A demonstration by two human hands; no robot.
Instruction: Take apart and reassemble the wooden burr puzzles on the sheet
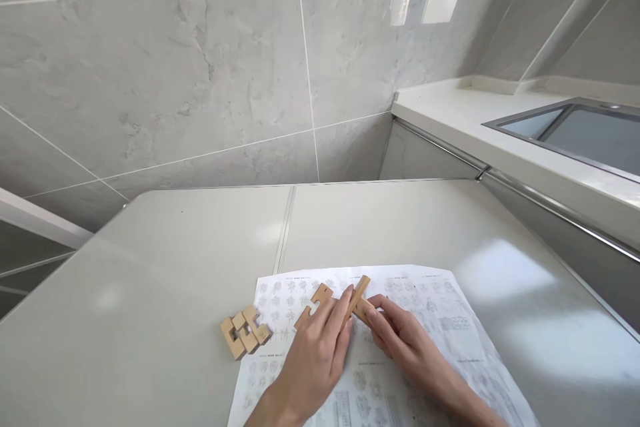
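Note:
Over a printed sheet, my left hand is closed on a wooden rod, which slants up to the right past the fingertips. My right hand pinches a small wooden puzzle piece between thumb and fingers, its end meeting the rod. A flat notched wooden piece shows behind my left hand; whether that hand touches it I cannot tell. To the left, several notched wooden blocks sit side by side, partly on the paper's edge.
The large paper sheet, covered in small diagrams, lies on a glossy white table with a seam. A grey tiled wall stands behind. At the right is a white counter with a sink and a metal rail.

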